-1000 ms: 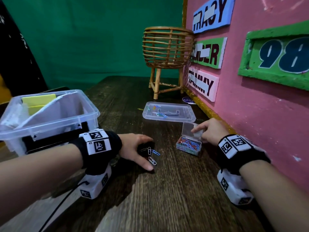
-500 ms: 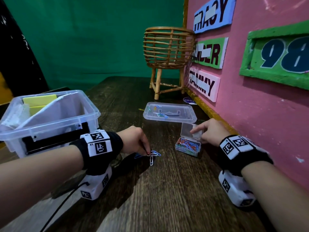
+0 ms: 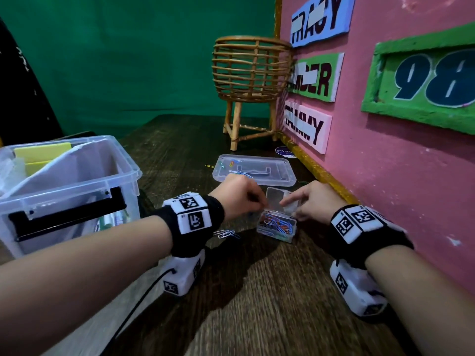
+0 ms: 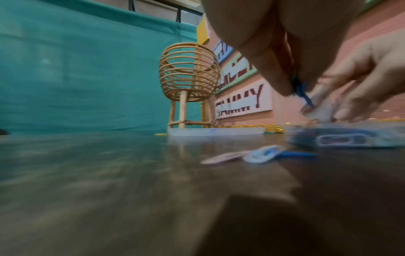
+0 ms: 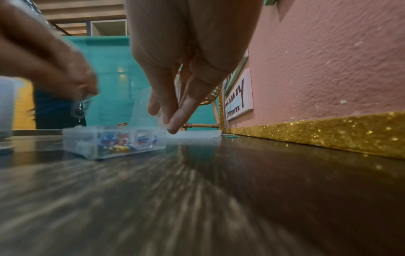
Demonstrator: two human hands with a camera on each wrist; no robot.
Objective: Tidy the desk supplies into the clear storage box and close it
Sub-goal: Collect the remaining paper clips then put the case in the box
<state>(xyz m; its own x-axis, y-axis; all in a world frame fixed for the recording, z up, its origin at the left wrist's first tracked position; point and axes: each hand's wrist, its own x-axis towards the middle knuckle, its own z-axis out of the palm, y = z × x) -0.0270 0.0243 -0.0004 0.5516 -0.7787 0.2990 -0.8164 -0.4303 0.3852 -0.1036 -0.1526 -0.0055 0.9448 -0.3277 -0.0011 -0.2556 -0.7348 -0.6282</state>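
Desk: dark wood desk [image 3: 257,291], pink wall [image 3: 385,188] hard on the right hand's outer side, green backdrop beyond.
Storage box: clear storage box [image 3: 77,181] sits well off the left hand's outer side, open; its lid [image 3: 270,173] lies just past both hands.
Clip case: small clip case [image 3: 277,226] right between the hands, flap up.
Right hand: right hand [image 3: 312,204] pinches the case's raised flap, fingers curled on it.
Left hand: left hand [image 3: 235,199] hovers over the case, fingertips pinched on a blue paper clip [image 4: 303,97].
Loose clips: a few loose clips [image 3: 227,233] lie just behind the left wrist.
Risk: the pinched clip could miss the narrow opening; a jolted flap could tip the case and scatter the lot.
Room: tight on the wall side; open desk toward the person.
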